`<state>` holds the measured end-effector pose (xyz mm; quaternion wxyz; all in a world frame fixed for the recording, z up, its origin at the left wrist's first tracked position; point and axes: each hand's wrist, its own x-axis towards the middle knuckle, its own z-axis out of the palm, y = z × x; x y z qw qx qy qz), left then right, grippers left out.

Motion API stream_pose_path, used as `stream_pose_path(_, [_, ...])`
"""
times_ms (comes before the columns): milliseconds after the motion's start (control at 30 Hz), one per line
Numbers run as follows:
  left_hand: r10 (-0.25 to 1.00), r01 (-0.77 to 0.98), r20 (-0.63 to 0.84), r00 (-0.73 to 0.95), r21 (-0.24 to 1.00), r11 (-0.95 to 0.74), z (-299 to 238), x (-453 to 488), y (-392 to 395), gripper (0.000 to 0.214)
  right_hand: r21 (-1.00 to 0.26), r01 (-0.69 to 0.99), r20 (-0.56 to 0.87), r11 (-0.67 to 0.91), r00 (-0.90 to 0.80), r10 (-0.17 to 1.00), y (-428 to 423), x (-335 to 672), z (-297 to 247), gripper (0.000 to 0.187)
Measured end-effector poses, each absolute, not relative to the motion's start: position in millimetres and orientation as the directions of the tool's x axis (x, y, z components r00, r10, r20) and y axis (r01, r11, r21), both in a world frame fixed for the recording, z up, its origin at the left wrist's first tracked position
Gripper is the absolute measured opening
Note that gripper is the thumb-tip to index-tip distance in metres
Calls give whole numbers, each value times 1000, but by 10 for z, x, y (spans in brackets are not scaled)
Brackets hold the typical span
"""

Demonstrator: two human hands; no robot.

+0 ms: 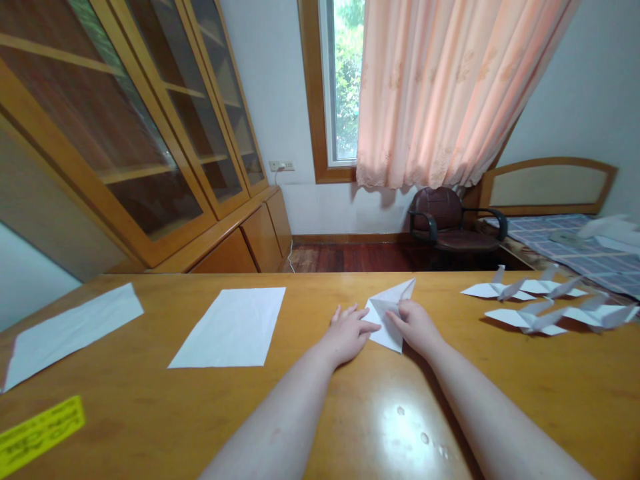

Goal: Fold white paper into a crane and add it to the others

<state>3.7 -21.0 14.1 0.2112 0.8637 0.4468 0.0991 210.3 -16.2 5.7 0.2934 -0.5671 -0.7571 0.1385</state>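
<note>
A partly folded sheet of white paper [387, 339] lies on the wooden table, with one pointed flap [400, 291] standing up toward the far edge. My left hand [349, 333] rests flat at its left side, fingers spread and the fingertips touching the paper. On the right side, my right hand [416, 325] pinches the folded paper between thumb and fingers. Part of the paper is hidden behind the right hand.
Several folded paper birds [523, 320] stand on the table's right side. A flat white sheet [233, 327] lies left of my hands, another sheet [75, 330] farther left. A yellow label [43, 433] is at the near left. Beyond the table stands a brown armchair [440, 217].
</note>
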Motion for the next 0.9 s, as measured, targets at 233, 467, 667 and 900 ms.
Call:
stream_pose_path(233, [811, 746, -45, 583, 424, -513, 145, 43, -202, 38, -639, 674, 247, 371, -277, 929, -238, 2059, 114, 30])
stream_pose_path(467, [823, 750, -31, 567, 432, -500, 117, 42, -195, 46, -743, 562, 221, 365, -308, 925, -242, 2059, 101, 27])
stream_pose_path(667, [844, 749, 14, 536, 452, -484, 56, 39, -184, 54, -764, 538, 198, 356, -330, 923, -255, 2058, 101, 31])
stream_pose_path(900, [860, 761, 32, 509, 451, -467, 43, 43, -175, 71, -772, 534, 157, 343, -363, 918, -265, 2067, 113, 36])
